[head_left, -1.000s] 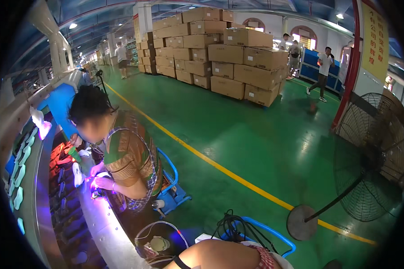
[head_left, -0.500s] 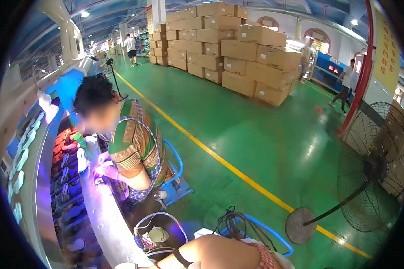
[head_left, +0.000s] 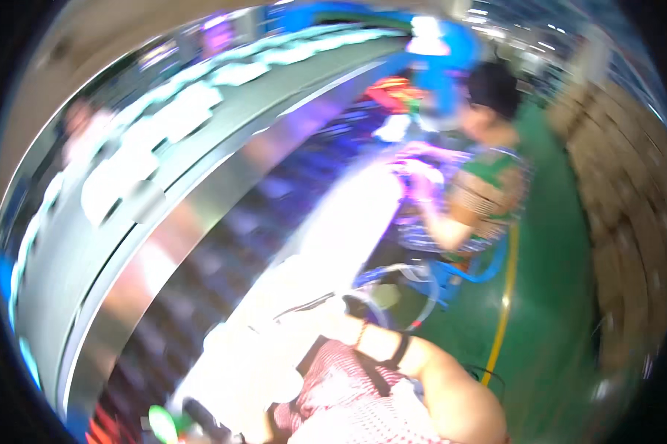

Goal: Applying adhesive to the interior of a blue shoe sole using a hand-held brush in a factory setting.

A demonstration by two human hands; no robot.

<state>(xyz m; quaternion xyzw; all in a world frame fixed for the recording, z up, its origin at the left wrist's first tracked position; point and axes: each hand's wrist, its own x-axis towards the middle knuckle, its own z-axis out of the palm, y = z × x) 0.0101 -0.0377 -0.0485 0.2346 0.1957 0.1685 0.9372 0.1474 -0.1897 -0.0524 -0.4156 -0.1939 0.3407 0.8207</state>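
From the lower right my right forearm reaches over a brightly lit white worktop, with a dark band and a beaded bracelet on the wrist. My right hand is washed out by glare and smeared, so its fingers cannot be made out. A thin dark stick-like thing lies at this hand; whether it is held is unclear. At the lower edge a pale blurred patch, probably my left hand, shows beside my checked red-and-white clothing. Near it is a small green-and-white thing.
A co-worker sits farther along the worktop, hands under purple light. Dark blurred shoes fill the strip beside it. Left of a metal rail, a conveyor carries pale sole-shaped pieces. Stacked cartons stand at right.
My view has swung left and down, bringing the conveyor and worktop into the middle. The co-worker and cartons now appear farther right. More of my right arm and clothing shows.
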